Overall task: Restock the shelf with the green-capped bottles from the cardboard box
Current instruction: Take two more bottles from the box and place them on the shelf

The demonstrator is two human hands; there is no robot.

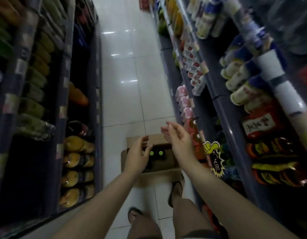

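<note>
An open cardboard box (166, 175) sits on the white tiled aisle floor in front of my feet. Inside it stand dark bottles with bright green caps (156, 153); two caps show plainly and a third peeks out behind my fingers. My left hand (138, 153) hovers above the box's left side, fingers spread and empty, covering part of the bottles. My right hand (177, 137) is raised above the box's far right corner, palm turned inward, fingers apart, holding nothing.
Shelves line both sides of the narrow aisle: yellow and green packets on the left shelf (77, 163), bottles, cans and red snack bags on the right shelf (235, 128). A yellow thumbs-up price tag (212, 152) sticks out beside the box. My sandalled feet (176, 190) stand behind it.
</note>
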